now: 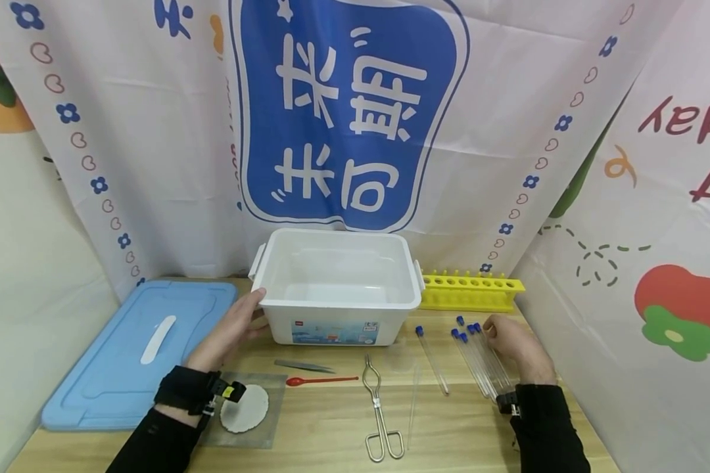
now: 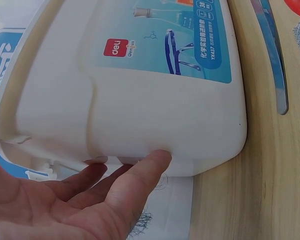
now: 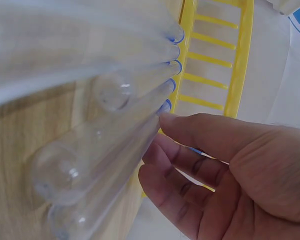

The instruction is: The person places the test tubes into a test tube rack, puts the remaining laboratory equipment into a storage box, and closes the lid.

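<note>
My left hand (image 1: 239, 325) is at the left front corner of a white plastic bin (image 1: 340, 315), its fingers resting against the wall in the left wrist view. My right hand (image 1: 515, 341) hovers low over a bunch of clear test tubes (image 1: 478, 364) with blue caps, which lie side by side on the table. In the right wrist view the thumb tip meets the capped end of the nearest test tube (image 3: 122, 160). The other fingers are loosely bent beside it, with nothing visible between them and the thumb. A single capped test tube (image 1: 433, 364) lies apart to the left.
Behind the tubes stands a yellow test tube rack (image 1: 470, 302). Metal crucible tongs (image 1: 377, 407), tweezers (image 1: 304, 366), a red spoon (image 1: 325, 380), a thin clear rod (image 1: 414, 407) and a wire gauze (image 1: 275, 414) with a white disc lie in front. A blue lid (image 1: 106, 368) is at left.
</note>
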{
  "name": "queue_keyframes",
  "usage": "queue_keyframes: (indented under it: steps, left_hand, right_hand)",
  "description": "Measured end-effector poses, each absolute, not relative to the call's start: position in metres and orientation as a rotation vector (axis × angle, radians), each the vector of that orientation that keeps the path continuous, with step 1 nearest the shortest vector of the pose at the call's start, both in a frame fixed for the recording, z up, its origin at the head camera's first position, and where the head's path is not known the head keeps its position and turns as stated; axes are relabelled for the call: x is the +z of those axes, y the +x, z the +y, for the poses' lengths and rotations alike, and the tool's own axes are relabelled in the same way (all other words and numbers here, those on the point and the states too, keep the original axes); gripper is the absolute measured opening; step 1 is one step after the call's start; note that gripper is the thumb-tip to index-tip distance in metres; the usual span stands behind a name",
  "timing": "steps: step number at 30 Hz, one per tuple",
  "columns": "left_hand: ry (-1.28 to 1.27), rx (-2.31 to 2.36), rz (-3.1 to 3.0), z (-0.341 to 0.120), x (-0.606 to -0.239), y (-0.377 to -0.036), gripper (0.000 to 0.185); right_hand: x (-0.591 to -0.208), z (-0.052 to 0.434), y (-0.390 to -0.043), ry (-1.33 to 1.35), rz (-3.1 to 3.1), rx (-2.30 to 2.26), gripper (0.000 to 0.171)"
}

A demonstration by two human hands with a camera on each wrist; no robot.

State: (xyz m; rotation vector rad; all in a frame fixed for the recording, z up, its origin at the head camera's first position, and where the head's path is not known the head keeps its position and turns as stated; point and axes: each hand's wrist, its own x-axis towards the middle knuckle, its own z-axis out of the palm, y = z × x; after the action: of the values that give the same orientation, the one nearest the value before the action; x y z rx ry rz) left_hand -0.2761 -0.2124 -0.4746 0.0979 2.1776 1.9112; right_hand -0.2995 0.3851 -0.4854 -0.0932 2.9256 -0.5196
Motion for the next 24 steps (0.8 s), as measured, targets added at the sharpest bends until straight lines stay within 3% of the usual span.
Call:
queue_keyframes:
  steps: [9,16,24]
  left_hand:
    - [0.129,1.91,2.177,-0.214,-0.476,-0.276,0.084]
    - [0.129,1.908,2.182,-0.213,-0.476,-0.277,0.087]
    - [0.121,1.913,2.163,-0.215,-0.477,-0.277,0.085]
  right_hand:
    - [-0.487,0.385,-0.302,0.06,2.814,-0.522,0.03]
    - [-0.489,0.389,-0.302,0.125,2.792,-0.583,0.02]
    - [-0.483,0.395,-0.305,0.129,2.865,-0.668,0.032]
